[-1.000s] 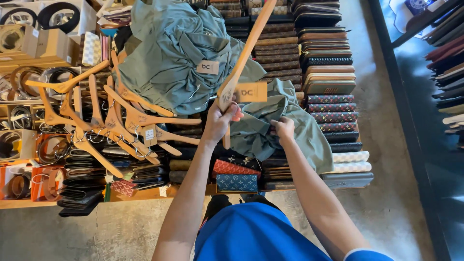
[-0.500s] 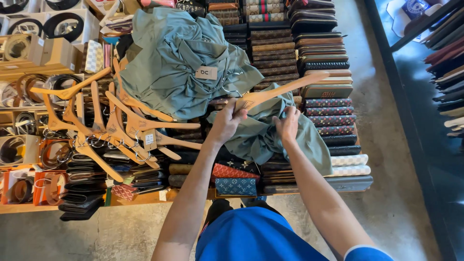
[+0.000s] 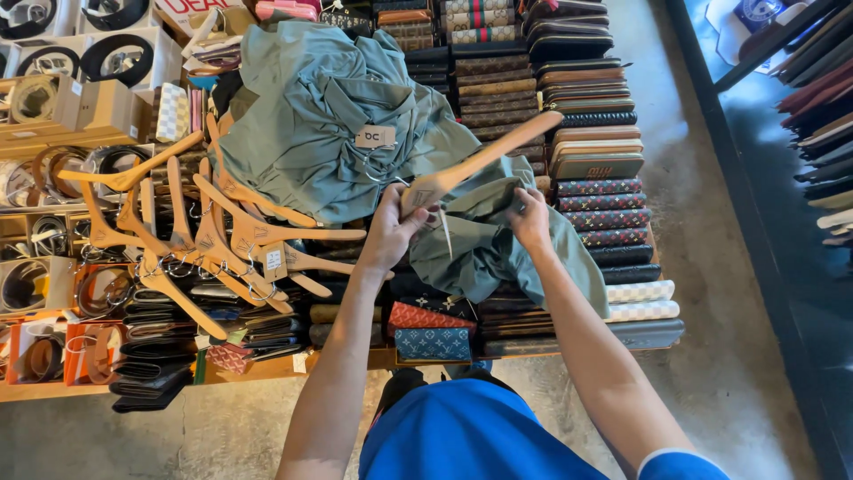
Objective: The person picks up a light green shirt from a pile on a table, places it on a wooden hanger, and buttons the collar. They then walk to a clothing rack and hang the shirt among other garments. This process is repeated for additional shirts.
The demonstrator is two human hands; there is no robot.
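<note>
My left hand (image 3: 392, 233) grips a wooden hanger (image 3: 484, 162) near its middle; the hanger's arm slants up to the right over the display table. My right hand (image 3: 531, 216) pinches the grey-green garment (image 3: 498, 244) lying crumpled just under the hanger. The hanger's lower arm runs into the cloth. Behind them lies a pile of grey-green garments (image 3: 329, 116) with a small paper tag (image 3: 375, 137) on top.
A heap of bare wooden hangers (image 3: 191, 227) lies left of my left hand. Rows of patterned wallets (image 3: 604, 191) cover the table at right and below. Boxed belts (image 3: 53, 107) sit at far left. Concrete floor (image 3: 737, 311) lies right of the table.
The hanger swung down from nearly upright to a low slant. My right hand moved up onto the garment beside it, and cloth is bunched under the hanger.
</note>
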